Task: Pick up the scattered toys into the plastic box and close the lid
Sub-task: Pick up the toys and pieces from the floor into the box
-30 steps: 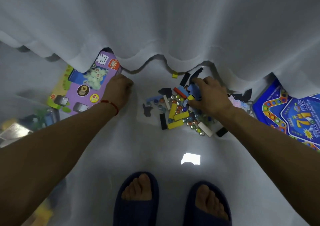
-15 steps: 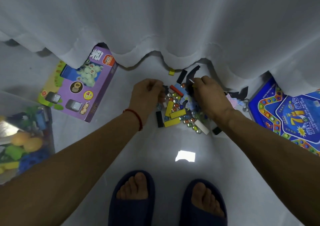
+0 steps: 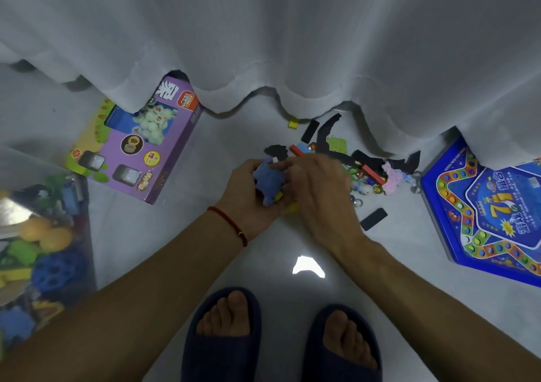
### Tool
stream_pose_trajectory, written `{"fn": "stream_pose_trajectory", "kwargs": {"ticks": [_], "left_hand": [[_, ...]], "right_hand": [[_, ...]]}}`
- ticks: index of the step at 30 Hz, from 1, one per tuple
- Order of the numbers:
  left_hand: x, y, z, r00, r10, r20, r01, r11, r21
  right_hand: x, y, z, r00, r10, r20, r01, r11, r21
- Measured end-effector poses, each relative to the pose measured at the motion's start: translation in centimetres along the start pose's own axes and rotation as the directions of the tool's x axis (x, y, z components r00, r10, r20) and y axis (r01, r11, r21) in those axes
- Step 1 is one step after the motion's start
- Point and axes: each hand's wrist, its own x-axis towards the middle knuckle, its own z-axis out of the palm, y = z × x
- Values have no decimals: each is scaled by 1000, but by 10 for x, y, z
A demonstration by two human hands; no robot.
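So I'm mid-gather here, scooping loose bits off the floor point(image 3: 164, 235). My left hand point(image 3: 251, 203) is cupping a blue foam piece point(image 3: 268, 180) plus a small yellow block point(image 3: 278, 196), grip curled round them. My right hand point(image 3: 319, 188) is coming in over the top, blurred, so I can't tell how its grip is sitting. The foam piece is lying roughly front to back in my palm, one end pointing toward the curtain point(image 3: 292, 44). Marbles point(image 3: 358, 187) and black strips point(image 3: 373, 219) are waiting just right of my hands. I'm guessing next is carrying this handful left to the plastic box point(image 3: 44, 235), lid nowhere in sight.
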Motion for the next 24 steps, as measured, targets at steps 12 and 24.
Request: {"fn": "stream_pose_trajectory", "kwargs": {"ticks": [12,24], "left_hand": [[-3,11,-37,994,-108,11,108,973,-206],[-14,8,-49,989,-146,8,144,958,-248]], "right_hand": [[56,57,10,1000,-23,-14,12,859,-512],[71,49,12,996,77,-44,-89,884,-458]]}}
